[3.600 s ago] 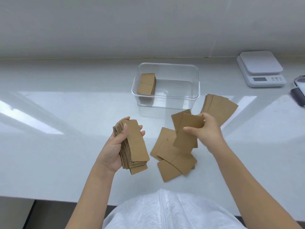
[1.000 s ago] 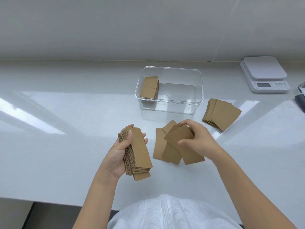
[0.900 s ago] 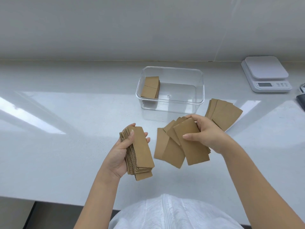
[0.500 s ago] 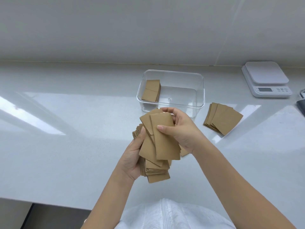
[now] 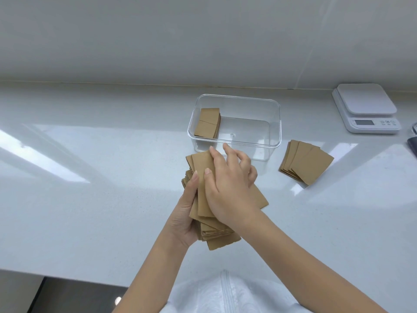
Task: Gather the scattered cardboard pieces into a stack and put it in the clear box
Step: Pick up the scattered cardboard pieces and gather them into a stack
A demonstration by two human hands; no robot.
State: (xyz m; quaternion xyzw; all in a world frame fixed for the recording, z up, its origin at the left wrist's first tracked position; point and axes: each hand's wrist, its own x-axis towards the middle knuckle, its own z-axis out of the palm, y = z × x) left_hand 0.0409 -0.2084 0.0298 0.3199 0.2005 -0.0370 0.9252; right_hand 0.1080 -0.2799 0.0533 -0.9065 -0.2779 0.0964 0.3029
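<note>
A thick, uneven stack of brown cardboard pieces [image 5: 204,206] rests in my left hand [image 5: 184,213], which grips it from the left above the counter. My right hand [image 5: 228,184] lies flat on top of the stack, fingers spread, pressing the newest pieces down. One cardboard piece [image 5: 259,196] shows beneath my right hand at the right. The clear box [image 5: 274,132] stands just behind my hands, with a small cardboard stack [image 5: 207,125] leaning against its left wall. A fanned pile of cardboard pieces [image 5: 305,161] lies on the counter right of the box.
A white kitchen scale [image 5: 366,108] sits at the back right by the wall. A dark object [image 5: 413,145] is cut off at the right edge. The white counter's front edge runs just below my forearms.
My right hand gathered the loose pieces from the counter, carried them left and laid them on the stack in my left hand. It now presses flat on top. My view tilted down.
</note>
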